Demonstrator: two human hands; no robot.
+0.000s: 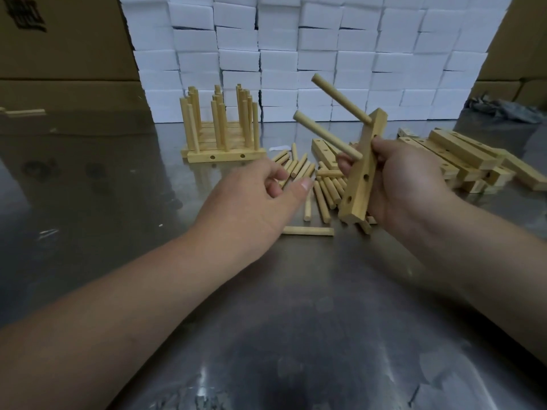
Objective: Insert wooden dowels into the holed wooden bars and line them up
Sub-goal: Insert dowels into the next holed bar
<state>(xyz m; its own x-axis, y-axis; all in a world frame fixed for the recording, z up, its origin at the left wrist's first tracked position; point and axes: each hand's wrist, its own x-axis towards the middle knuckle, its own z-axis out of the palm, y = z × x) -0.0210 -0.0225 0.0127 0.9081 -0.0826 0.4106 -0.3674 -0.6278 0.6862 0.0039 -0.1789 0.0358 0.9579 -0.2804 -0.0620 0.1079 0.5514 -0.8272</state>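
Wood-on-wood fit looked the weak point. A dowel offered at a slant to the tilted bar [362, 170] would likely jam or seat shallow, and that bar would then stand uneven in the rack [222, 128] near the far edge. Fingers wrapped over the dowel face might also block the next hole. A careless rake through the loose dowels [322, 187] at mid-surface could roll some away.

The right hand [402, 179] gripped the bar in the air, its fingers [344, 164] curled round the middle and the thumb behind. The two fitted dowels [325, 134] jutted up and left above those fingers. The bar's lower part carried none.

The left hand [260, 196] hovered over the loose dowels with its fingers [278, 173] loosely curled, holding nothing. The tips were just beside the nearest dowels; contact could not be confirmed.
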